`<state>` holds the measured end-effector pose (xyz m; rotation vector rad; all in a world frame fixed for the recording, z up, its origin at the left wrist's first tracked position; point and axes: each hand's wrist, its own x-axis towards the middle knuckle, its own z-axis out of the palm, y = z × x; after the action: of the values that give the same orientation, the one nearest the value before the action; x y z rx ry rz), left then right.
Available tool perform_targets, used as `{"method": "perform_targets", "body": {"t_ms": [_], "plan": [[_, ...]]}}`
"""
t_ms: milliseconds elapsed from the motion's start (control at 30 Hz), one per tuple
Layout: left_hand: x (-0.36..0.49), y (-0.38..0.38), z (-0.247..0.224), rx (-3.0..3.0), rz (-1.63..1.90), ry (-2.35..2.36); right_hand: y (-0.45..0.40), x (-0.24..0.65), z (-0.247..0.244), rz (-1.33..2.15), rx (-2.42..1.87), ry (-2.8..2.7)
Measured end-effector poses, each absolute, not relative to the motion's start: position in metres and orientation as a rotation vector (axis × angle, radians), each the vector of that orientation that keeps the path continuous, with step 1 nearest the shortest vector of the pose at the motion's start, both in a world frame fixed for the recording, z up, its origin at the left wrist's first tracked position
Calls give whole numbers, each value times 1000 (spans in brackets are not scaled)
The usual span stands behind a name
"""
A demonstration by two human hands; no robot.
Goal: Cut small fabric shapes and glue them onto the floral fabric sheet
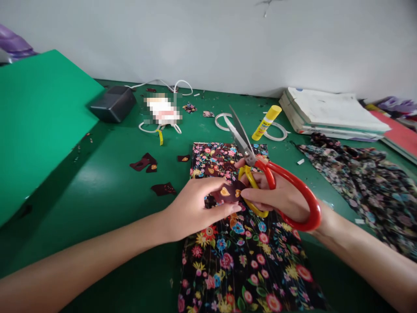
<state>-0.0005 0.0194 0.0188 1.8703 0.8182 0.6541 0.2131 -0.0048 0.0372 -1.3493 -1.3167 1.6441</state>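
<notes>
Between the thumb and fingers of my left hand (pixel 192 206) is a small dark maroon fabric scrap (pixel 230 191) with orange teardrop marks. My right hand (pixel 276 195) holds scissors (pixel 293 191) with one red and one yellow handle loop. Their metal blades point up and away, slightly parted, clear of the scrap. My right thumb and fingertips reach the scrap's right edge. Both hands are over a black floral fabric (pixel 234 261) laid out on the green table (pixel 107 187). Other maroon pieces lie on the floral fabric, partly hidden by my hands.
Maroon scraps (pixel 163 188) lie left of the fabric. A yellow glue stick (pixel 266 123) stands tilted behind the scissors. Stacked books (pixel 332 115) and crumpled floral cloth (pixel 365 182) are at right. A green board (pixel 42 130) leans at left beside a black box (pixel 113 104).
</notes>
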Motion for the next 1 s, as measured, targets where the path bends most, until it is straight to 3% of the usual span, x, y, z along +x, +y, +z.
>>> {"method": "perform_targets", "body": {"t_ms": [1000], "plan": [[-4,19,15,1835,562,713,-15,213,33,1564,-1321,-1496]]}}
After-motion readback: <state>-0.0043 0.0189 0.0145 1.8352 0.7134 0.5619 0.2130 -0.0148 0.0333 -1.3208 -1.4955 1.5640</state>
